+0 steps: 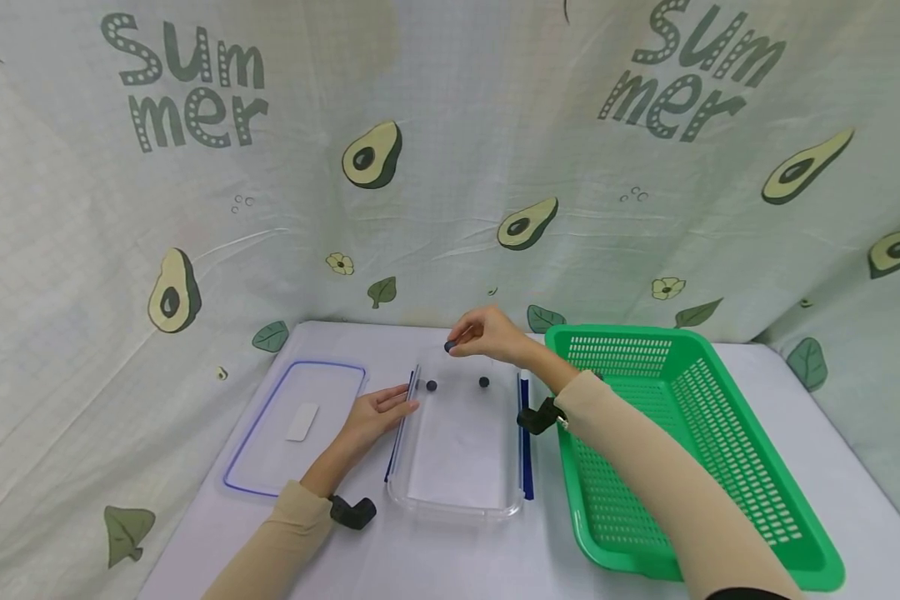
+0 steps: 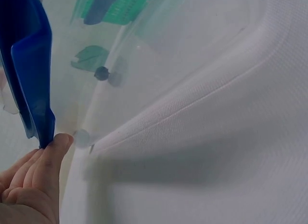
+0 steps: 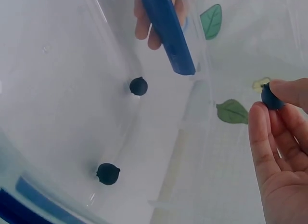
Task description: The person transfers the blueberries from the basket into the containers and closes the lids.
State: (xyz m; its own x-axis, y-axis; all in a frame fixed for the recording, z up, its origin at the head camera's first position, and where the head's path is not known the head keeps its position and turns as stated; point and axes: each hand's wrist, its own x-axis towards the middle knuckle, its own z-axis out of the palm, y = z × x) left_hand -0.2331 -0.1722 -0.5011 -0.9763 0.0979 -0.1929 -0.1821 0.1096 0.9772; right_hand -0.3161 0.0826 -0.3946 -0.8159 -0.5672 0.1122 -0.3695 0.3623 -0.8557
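My right hand pinches a blueberry between thumb and fingertips, above the far end of a clear plastic container. Inside the container, toward its far end, lie two more dark blueberries, one near the left wall and one farther right. My left hand touches the container's left side, fingers fairly straight, beside the blue latch. The left wrist view shows those fingertips right at the latch's lower end.
A clear lid with a blue rim lies left of the container, with a small white rectangle on it. A large green basket stands to the right, under my right forearm. A printed curtain hangs behind the table.
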